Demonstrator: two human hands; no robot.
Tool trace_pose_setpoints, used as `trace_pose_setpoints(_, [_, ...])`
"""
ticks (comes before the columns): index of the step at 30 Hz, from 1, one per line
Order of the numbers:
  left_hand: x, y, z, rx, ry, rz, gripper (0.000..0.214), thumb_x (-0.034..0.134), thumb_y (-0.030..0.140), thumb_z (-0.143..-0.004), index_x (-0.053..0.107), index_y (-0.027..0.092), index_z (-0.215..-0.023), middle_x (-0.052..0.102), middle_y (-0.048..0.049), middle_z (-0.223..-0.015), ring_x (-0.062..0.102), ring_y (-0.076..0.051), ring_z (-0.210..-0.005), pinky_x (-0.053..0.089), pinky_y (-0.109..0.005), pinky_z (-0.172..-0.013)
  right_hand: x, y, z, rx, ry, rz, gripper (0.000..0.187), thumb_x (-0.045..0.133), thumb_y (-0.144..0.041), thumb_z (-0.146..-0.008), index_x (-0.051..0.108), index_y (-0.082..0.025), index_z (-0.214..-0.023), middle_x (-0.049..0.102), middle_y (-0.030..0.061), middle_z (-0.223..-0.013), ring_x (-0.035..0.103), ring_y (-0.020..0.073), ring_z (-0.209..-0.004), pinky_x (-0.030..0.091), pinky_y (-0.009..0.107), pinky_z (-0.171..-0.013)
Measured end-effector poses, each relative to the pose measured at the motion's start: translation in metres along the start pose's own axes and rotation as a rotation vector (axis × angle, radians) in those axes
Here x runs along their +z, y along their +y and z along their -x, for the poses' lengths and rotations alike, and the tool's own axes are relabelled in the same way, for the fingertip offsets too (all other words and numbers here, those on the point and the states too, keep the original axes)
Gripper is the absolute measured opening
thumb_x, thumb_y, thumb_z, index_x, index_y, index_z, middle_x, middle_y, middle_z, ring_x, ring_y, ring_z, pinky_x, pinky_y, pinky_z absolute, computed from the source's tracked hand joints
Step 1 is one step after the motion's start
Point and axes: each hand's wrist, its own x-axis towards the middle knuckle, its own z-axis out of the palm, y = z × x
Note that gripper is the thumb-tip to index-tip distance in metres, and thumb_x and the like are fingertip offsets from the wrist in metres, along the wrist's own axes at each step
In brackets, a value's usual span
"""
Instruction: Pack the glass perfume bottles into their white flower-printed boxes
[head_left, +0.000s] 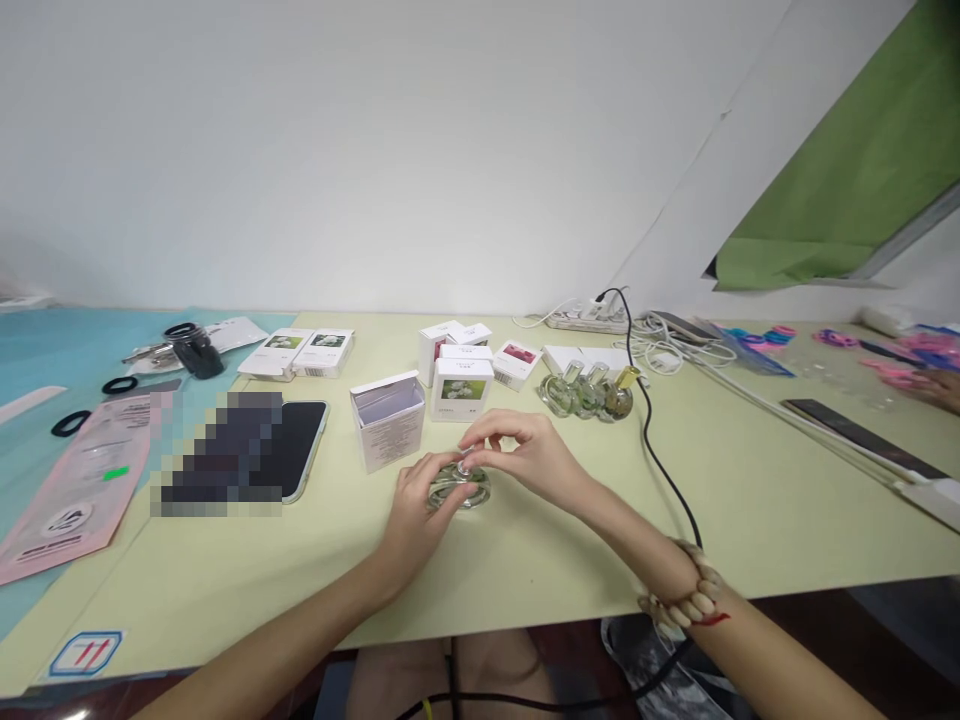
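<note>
A round clear glass bottle point(459, 488) rests on the pale green table point(525, 560) in front of me. My left hand point(420, 505) is wrapped round its left side and holds it. My right hand point(525, 455) reaches over from the right, and its fingertips pinch the small cap on top of the bottle. An open white box point(388, 418) stands just behind my left hand. A closed white box with a flower picture point(462, 388) stands beside it. Three more small glass bottles point(590, 392) stand in a row farther back on the right.
A phone point(300, 445) lies left of the open box. Several white boxes point(300, 352) sit farther back. A black cable point(660, 460) crosses the table at right. A power strip point(585, 320) lies at the back. Another person's hand point(937, 388) rests at the far right.
</note>
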Motion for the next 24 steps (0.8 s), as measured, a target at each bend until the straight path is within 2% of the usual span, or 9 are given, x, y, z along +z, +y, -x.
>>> trace_pose_setpoints(4, [0.000, 0.002, 0.000, -0.001, -0.021, 0.013, 0.024, 0.051, 0.034, -0.083, 0.053, 0.023, -0.104, 0.061, -0.0023, -0.101, 0.054, -0.019, -0.096, 0.039, -0.033, -0.081, -0.006, -0.007, -0.004, -0.107, -0.150, 0.076, 0.015, 0.062, -0.030, -0.077, 0.071, -0.021, -0.086, 0.064, 0.0043, -0.081, 0.057, 0.0134, -0.073, 0.046, 0.025, -0.063])
trace_pose_setpoints(10, [-0.001, 0.006, -0.001, -0.017, -0.028, 0.012, 0.019, 0.052, 0.032, -0.083, 0.054, 0.024, -0.100, 0.061, -0.0002, -0.099, 0.053, -0.018, -0.092, 0.037, -0.031, -0.079, -0.009, -0.003, -0.004, -0.199, -0.246, 0.214, 0.017, 0.058, -0.027, -0.081, 0.070, -0.023, -0.092, 0.061, 0.0049, -0.087, 0.056, 0.0126, -0.075, 0.046, 0.025, -0.064])
trace_pose_setpoints(19, [-0.001, 0.006, -0.001, -0.024, -0.054, 0.039, 0.020, 0.050, 0.032, -0.084, 0.053, 0.023, -0.102, 0.060, -0.0005, -0.101, 0.053, -0.017, -0.095, 0.035, -0.030, -0.081, 0.000, 0.004, 0.003, -0.085, -0.130, 0.132, 0.020, 0.064, -0.027, -0.076, 0.069, -0.026, -0.095, 0.059, 0.0043, -0.082, 0.054, 0.0125, -0.071, 0.044, 0.024, -0.059])
trace_pose_setpoints(24, [0.000, 0.005, 0.000, -0.027, -0.051, 0.033, 0.019, 0.049, 0.031, -0.085, 0.052, 0.023, -0.102, 0.060, -0.0015, -0.100, 0.053, -0.017, -0.095, 0.035, -0.030, -0.081, 0.007, 0.006, 0.005, -0.069, -0.062, 0.101, 0.018, 0.065, -0.027, -0.075, 0.070, -0.026, -0.093, 0.057, 0.0042, -0.081, 0.053, 0.0119, -0.070, 0.044, 0.023, -0.058])
